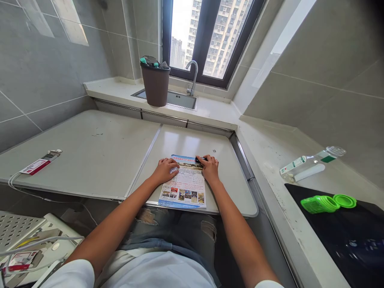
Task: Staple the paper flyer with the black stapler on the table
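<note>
A printed leaflet (187, 182) with a blue border, red heading and a row of small photos lies on the white folding table (120, 140), close to its front edge. My left hand (165, 170) rests on the leaflet's left edge, fingers bent and pressing it down. At the upper right corner, my right hand (210, 169) is closed on a small black stapler-like tool (200, 159), largely covered by the fingers. Two tiny dark strips (214, 151) lie on the tabletop just beyond my right hand.
A brown bin (155, 86) stands by the sink (181, 100) and faucet (193, 76). Right counter: clear bottle (313, 162), green open container (320, 204), black cooktop (345, 236). Left: power strip (40, 162) with cable; white perforated rack (18, 228) below.
</note>
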The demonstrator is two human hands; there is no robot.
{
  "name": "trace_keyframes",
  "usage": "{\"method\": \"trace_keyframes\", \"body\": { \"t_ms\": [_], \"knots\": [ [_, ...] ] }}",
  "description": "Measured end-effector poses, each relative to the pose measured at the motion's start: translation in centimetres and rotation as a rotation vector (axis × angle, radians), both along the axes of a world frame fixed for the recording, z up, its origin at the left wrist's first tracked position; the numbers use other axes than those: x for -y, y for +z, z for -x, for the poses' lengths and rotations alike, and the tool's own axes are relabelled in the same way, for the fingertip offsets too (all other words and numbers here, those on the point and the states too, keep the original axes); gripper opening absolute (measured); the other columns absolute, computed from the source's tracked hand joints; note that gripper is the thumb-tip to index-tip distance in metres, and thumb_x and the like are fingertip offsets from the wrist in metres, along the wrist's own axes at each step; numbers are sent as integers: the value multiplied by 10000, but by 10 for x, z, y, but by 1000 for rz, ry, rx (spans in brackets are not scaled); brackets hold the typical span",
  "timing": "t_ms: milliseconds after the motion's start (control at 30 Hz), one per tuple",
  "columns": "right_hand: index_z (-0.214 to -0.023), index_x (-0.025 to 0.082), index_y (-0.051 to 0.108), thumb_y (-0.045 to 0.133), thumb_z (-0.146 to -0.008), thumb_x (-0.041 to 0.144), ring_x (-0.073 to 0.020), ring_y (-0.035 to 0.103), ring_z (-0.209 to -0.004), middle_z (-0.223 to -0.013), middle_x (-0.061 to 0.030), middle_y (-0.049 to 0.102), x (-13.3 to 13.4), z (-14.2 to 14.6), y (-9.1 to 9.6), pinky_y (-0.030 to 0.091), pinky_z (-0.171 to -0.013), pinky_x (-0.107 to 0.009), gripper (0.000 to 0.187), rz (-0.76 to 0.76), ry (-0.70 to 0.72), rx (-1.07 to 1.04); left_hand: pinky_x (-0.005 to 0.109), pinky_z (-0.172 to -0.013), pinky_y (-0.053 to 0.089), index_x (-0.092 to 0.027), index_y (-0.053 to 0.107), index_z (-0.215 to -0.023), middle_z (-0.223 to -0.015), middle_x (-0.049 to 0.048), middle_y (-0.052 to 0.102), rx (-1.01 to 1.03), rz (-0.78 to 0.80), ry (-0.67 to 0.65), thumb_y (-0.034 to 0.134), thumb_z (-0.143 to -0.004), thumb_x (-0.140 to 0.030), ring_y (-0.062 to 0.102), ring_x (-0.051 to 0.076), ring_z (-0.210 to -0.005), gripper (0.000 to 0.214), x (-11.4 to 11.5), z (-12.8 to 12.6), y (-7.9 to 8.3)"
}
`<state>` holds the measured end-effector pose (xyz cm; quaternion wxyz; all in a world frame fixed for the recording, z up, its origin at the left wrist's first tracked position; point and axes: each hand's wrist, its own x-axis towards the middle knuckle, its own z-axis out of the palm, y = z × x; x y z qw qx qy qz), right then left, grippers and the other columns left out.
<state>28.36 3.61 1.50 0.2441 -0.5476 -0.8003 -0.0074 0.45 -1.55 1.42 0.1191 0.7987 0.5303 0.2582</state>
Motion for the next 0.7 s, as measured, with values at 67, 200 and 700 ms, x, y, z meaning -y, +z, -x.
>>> {"method": "trace_keyframes", "body": {
  "t_ms": [67, 200, 700],
  "knots": [
    [-1425, 435, 612, 512, -838, 15, -289, 457, -1151, -1244, -87, 604, 1, -1, 0, 243, -1119, -520, 729, 28, -7, 12, 534, -1131, 318, -310, 758, -1079, -1231, 43, 692, 4, -2, -3, 645, -909, -353, 588, 283, -1160, 209, 0, 0, 0],
    [-1444, 467, 580, 513, -810, 6, -321, 419, -1218, -1292, -94, 578, 6, 1, 3, 218, -1128, -598, 786, 92, -27, 51, 540, -1135, 317, -305, 759, -1074, -1226, 46, 691, 0, -7, 2, 640, -910, -354, 588, 289, -1164, 209, -1, -1, -1],
    [-1431, 367, 583, 515, -807, 4, -326, 421, -1283, -1331, -135, 576, 17, 19, 6, 164, -1168, -655, 725, -24, -32, 153, 529, -1102, 353, -303, 748, -1079, -1212, 53, 690, -43, -28, 16, 620, -927, -356, 599, 283, -1162, 206, 1, 0, 2]
  ]
}}
